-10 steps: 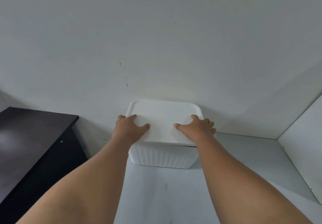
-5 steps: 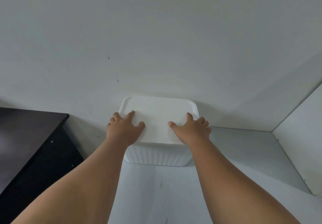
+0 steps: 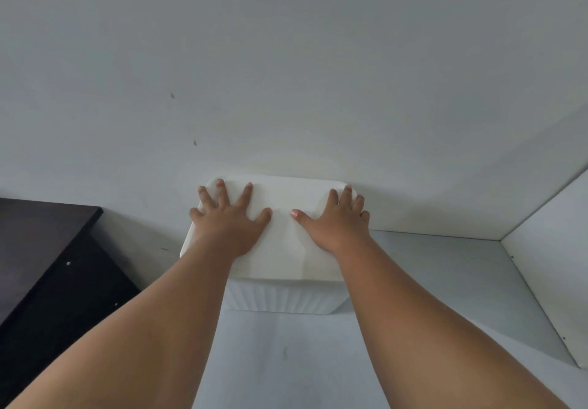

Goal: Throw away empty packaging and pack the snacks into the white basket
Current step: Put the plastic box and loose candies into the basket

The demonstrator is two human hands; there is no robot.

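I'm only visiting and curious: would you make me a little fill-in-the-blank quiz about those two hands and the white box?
1. The left hand and right hand both lie flat on the basket's ____.
2. The basket stands back against the ____.
3. The dark cabinet is on the basket's ____ side.
Missing words: lid; wall; left.

We can read no text, label, brand or number here. The white basket (image 3: 280, 297) and its lid (image 3: 286, 243) look plain to us.
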